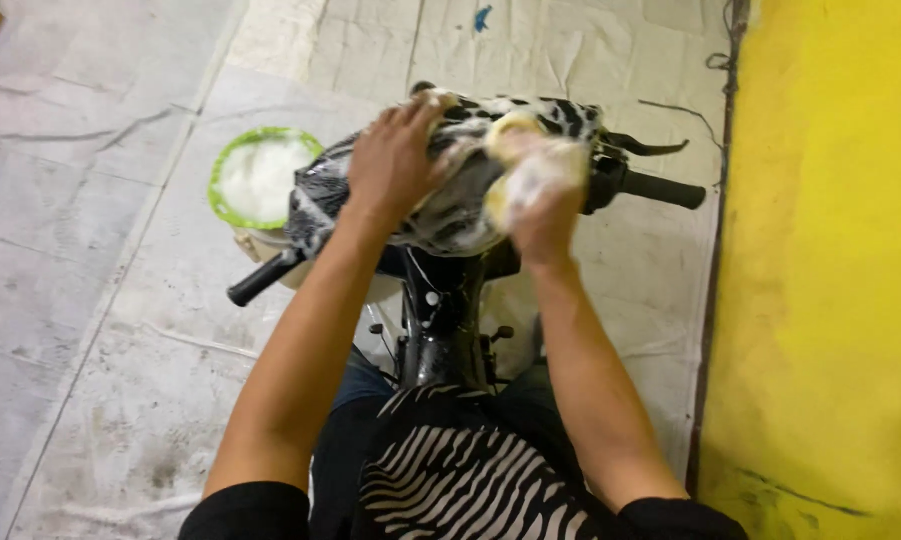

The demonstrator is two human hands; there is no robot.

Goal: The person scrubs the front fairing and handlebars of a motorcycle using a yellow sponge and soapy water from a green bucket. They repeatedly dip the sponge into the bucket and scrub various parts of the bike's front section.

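Observation:
A black motorcycle's handlebar head (461, 215) is covered in white soap suds. My left hand (396, 160) lies flat on its left side, fingers spread over the foam. My right hand (541, 200), coated in foam, grips a yellow sponge (516, 135) pressed on the right side of the head. The black handlebar grips stick out at the left (261, 280) and the right (666, 190). The black frame (441, 340) runs down toward my body.
A green-rimmed bucket (233, 160) full of white foam stands on the floor left of the handlebar. A yellow wall (831, 270) runs along the right. Grey concrete floor (91, 280) lies to the left and ahead.

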